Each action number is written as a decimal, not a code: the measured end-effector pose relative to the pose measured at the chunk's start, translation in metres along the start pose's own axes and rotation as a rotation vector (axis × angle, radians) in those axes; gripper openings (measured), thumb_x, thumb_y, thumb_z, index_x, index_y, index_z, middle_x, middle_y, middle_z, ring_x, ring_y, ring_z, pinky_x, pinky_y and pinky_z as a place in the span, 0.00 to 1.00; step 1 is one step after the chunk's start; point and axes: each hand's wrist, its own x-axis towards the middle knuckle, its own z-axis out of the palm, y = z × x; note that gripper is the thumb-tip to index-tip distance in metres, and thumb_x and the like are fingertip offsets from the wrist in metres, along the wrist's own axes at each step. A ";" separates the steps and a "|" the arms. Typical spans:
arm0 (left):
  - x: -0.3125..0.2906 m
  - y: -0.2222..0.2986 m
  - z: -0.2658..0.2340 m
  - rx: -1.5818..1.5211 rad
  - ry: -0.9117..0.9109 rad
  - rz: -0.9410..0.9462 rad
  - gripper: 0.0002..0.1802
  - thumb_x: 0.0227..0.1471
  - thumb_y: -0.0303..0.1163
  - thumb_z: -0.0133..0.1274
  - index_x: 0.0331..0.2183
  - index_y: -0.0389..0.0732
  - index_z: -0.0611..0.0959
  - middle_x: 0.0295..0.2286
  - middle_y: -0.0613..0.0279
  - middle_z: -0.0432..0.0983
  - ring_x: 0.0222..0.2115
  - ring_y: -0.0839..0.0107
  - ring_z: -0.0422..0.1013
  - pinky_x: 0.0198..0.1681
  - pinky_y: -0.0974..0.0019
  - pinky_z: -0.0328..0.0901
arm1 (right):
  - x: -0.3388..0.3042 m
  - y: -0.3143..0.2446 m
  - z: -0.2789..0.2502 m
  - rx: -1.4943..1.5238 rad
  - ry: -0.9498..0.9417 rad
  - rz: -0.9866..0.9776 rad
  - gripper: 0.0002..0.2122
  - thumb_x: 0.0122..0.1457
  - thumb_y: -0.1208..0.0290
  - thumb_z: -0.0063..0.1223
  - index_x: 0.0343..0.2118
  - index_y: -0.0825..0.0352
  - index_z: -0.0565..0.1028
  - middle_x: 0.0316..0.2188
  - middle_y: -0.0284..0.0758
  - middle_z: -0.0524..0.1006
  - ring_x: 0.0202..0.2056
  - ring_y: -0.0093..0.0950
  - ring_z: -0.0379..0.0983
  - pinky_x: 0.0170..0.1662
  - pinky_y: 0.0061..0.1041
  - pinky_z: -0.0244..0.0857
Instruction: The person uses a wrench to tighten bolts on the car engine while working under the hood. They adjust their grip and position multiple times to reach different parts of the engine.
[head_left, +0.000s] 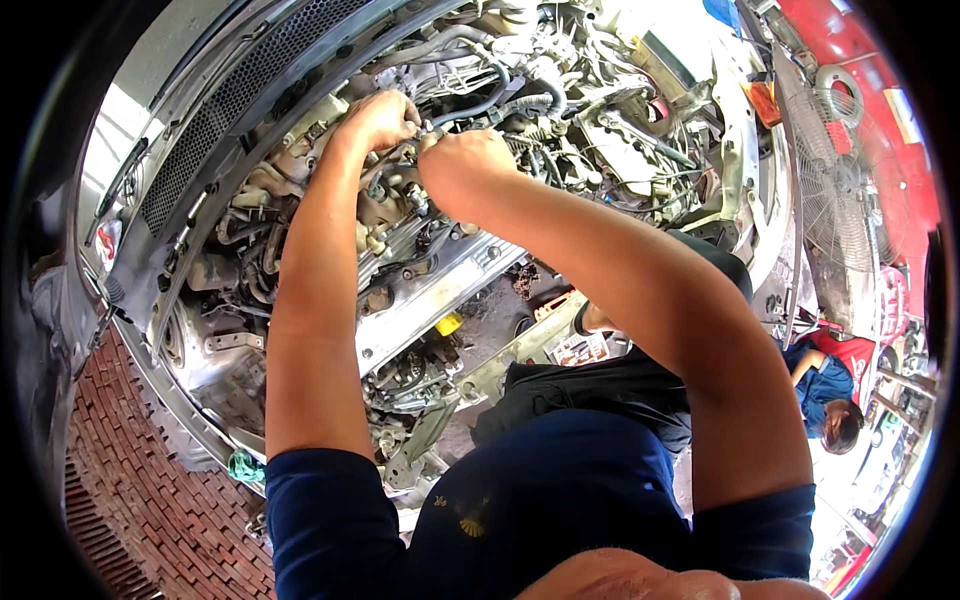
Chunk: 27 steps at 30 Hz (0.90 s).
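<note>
Both my arms reach over an open car engine bay (620,150). My left hand (380,120) is closed, its fingertips pinched together over the hoses and fittings. Just to its right, my right hand (465,165) is curled into a closed grip, knuckles up. The fingertips of the two hands nearly meet at a small part that they mostly cover, so I cannot make out what it is. A grey bent hose (490,103) runs right behind my hands. Nearer to me lies a long silver metal crossbar (435,300).
A perforated black grille panel (235,90) borders the bay at the upper left. A yellow piece (449,324) sits below the crossbar. On the right stand a large wire-guarded fan (845,175) and a person in blue (835,385). Red brick paving (150,470) lies lower left.
</note>
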 end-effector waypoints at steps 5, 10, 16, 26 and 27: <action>0.004 -0.007 -0.003 0.054 0.036 0.015 0.13 0.51 0.37 0.67 0.40 0.50 0.91 0.39 0.52 0.86 0.41 0.56 0.82 0.49 0.57 0.74 | 0.024 0.010 0.016 1.598 -0.027 0.699 0.08 0.62 0.71 0.53 0.33 0.72 0.79 0.25 0.40 0.78 0.20 0.32 0.71 0.22 0.35 0.62; 0.012 -0.006 0.001 -0.006 0.032 0.042 0.12 0.51 0.36 0.65 0.40 0.49 0.91 0.35 0.53 0.87 0.37 0.55 0.83 0.45 0.57 0.75 | 0.018 0.016 0.015 1.552 -0.003 0.732 0.10 0.60 0.68 0.59 0.28 0.69 0.81 0.23 0.35 0.79 0.20 0.31 0.73 0.23 0.34 0.63; 0.025 -0.012 0.012 0.040 0.012 0.125 0.10 0.50 0.36 0.64 0.35 0.44 0.91 0.34 0.46 0.85 0.37 0.51 0.82 0.43 0.53 0.74 | 0.002 0.002 -0.002 -0.369 -0.045 -0.141 0.10 0.53 0.67 0.67 0.38 0.58 0.89 0.37 0.31 0.86 0.40 0.34 0.83 0.37 0.38 0.69; 0.017 -0.037 0.012 0.039 0.092 0.163 0.12 0.53 0.37 0.64 0.39 0.46 0.91 0.36 0.50 0.86 0.37 0.53 0.82 0.43 0.54 0.74 | 0.009 -0.005 -0.023 1.215 -0.134 0.698 0.14 0.62 0.64 0.58 0.32 0.73 0.82 0.28 0.40 0.82 0.29 0.31 0.84 0.29 0.29 0.78; 0.028 -0.027 0.009 0.048 0.037 0.134 0.13 0.53 0.38 0.64 0.40 0.48 0.91 0.37 0.50 0.86 0.38 0.53 0.82 0.45 0.54 0.74 | 0.007 0.005 -0.005 1.261 -0.123 0.661 0.15 0.63 0.62 0.58 0.32 0.73 0.81 0.29 0.41 0.81 0.30 0.31 0.84 0.29 0.30 0.77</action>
